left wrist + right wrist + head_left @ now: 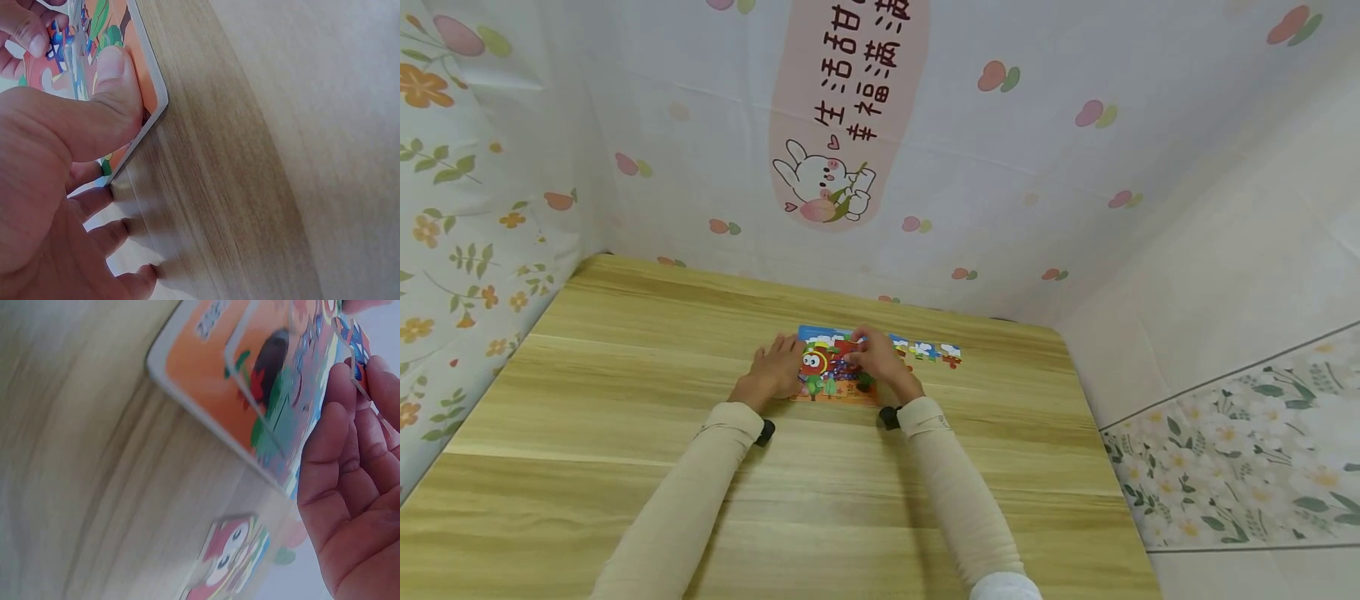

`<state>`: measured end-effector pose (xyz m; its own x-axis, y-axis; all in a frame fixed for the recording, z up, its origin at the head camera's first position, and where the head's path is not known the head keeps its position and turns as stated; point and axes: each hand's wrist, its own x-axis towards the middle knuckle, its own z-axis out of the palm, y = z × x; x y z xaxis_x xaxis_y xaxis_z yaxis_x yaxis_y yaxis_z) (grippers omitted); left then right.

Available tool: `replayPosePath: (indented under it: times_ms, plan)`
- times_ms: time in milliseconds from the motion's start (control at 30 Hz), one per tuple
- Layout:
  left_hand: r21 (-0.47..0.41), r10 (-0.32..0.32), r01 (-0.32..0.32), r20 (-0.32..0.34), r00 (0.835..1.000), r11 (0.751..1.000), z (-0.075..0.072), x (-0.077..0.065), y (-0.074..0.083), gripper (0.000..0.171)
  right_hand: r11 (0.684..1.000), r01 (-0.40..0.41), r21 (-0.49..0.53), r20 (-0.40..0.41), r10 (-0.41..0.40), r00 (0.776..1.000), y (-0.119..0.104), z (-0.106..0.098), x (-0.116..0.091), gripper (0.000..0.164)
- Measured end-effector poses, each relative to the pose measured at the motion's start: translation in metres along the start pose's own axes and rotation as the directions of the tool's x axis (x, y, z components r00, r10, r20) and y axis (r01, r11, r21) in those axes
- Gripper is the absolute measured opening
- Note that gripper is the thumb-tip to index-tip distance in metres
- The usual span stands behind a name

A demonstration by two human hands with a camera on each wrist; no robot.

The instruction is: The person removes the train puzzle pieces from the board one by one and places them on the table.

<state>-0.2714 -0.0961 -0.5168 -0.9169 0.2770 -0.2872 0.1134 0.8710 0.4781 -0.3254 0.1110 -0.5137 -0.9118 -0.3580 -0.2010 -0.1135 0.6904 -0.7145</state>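
A colourful jigsaw puzzle board (831,397) with cartoon pictures and an orange lower border lies on the wooden table. My left hand (778,367) is at the board's left edge. In the left wrist view its thumb (119,87) presses on the board near the corner, while the other fingers spread along the edge and onto the table. Over the right part of the board, my right hand (877,357) pinches a red and blue puzzle piece (359,347) between thumb and fingers. Part of the board's picture is hidden under this hand.
Several loose puzzle pieces (923,350) lie in a row right of the board. One loose piece (228,550) with cartoon eyes shows in the right wrist view. A patterned cloth wall (865,258) rises behind the table (805,500), with more walls at both sides.
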Motion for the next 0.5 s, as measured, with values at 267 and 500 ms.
replayPosePath:
  times_ms: [267, 500]
  plan:
    - [-0.008, -0.011, 0.011, -0.007, 1.0, 1.0, 0.0, 0.0, -0.001, 0.083, 0.996, -0.049, 0.076, -0.036, 0.052, 0.998, 0.018, -0.016, -0.004, 0.023]
    - [-0.006, -0.013, 0.013, -0.008, 1.0, 1.0, -0.001, -0.001, 0.001, 0.082, 0.993, -0.077, 0.085, -0.078, 0.084, 0.993, 0.033, -0.03, -0.014, 0.022]
